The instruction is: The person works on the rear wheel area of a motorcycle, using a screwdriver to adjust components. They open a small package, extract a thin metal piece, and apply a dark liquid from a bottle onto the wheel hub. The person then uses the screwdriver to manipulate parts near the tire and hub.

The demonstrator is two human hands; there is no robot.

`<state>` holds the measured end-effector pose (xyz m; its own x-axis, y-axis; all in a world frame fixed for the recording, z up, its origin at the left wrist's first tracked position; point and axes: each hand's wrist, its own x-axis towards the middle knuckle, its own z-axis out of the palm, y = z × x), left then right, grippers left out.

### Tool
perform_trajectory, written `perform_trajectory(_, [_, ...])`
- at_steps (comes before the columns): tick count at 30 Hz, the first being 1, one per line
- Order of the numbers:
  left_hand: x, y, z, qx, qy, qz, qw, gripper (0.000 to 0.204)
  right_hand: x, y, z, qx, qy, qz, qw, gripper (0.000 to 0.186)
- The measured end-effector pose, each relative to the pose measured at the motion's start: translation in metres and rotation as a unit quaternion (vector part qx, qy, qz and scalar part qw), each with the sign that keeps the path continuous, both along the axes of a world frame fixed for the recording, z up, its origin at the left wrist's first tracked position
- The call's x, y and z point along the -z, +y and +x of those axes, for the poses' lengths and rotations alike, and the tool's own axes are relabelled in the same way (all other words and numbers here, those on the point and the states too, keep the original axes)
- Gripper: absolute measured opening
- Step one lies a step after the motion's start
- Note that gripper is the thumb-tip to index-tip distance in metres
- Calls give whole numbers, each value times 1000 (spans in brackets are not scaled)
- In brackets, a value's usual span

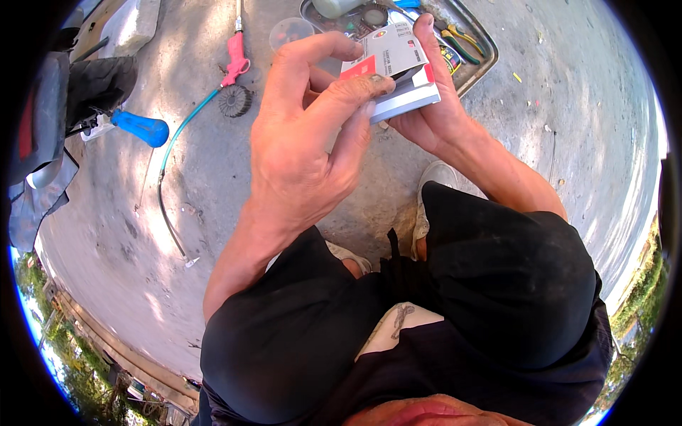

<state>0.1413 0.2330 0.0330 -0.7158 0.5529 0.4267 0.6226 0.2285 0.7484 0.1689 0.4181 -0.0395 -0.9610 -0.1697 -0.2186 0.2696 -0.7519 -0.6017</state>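
1. Ground point(568, 92): concrete, spread below the box point(391, 53).
2. Tray point(493, 51): holds tools, beyond the box.
3. Left hand point(305, 142): thumb and fingers gripping the box's near left part.
4. Right hand point(435, 117): clamped around the box's right side.
5. Box: between both hands; seemingly being opened. Next move, as judged, calls for a steady right hold and gentle left fingertips.

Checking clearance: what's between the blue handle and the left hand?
In the head view, a teal hose crosses the grey ground between the blue handle and the left hand.
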Motion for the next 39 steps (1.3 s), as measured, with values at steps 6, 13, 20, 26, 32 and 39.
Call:
perform_trajectory(6, [23,-8,2,-21,-80,25,996,29,-10,14,-1,89,78,154,981,79])
perform_trajectory(13, [39,-13,5,-30,-498,206,842,33,1,25,3,102,272,547,785,107])
perform_trajectory(20, [26,0,4,-62,-352,110,927,50,-9,16,4,109,292,635,707,101])
perform_trajectory(26, [29,9,7,-84,-271,122,951,48,2,18,6,124,284,647,697,101])
perform_trajectory(32, [24,1,5,-66,-106,-51,991,24,1,26,4,134,363,710,589,98])
perform_trajectory(39, [10,9,2,-98,-153,-135,974,29,3,35,0,144,423,740,503,95])
